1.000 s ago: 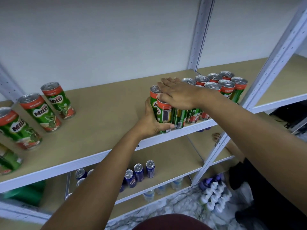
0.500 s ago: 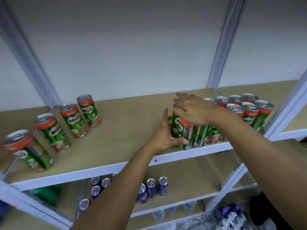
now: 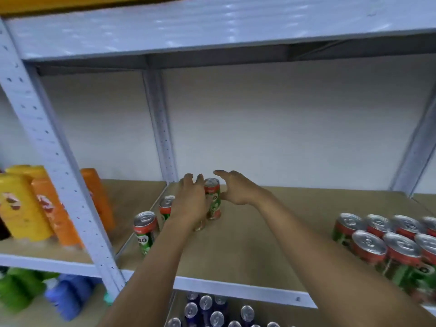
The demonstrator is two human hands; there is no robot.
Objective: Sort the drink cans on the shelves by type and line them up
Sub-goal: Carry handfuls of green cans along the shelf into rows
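The shelf board (image 3: 271, 232) looks like matt, pale brown pressed wood, smooth and unvarnished. Its frame (image 3: 47, 147) is painted metal, a dull grey-white with punched holes. The Milo cans (image 3: 368, 241) have bright, brushed metal tops and glossy printed sides (green and red). The blue cans (image 3: 205, 308) below shine likewise. The orange and yellow bottles (image 3: 21, 206) look like smooth plastic.

— How's the light?
— Even and soft, fairly bright on the white back wall (image 3: 283, 128); a dark shadow sits under the pale grey metal upper shelf (image 3: 212, 31).
— Sharpness?
— Smeared with motion blur throughout, worst on the yellow and orange plastic bottles (image 3: 28, 204) at the left. Uprights lean outward from wide-angle distortion.
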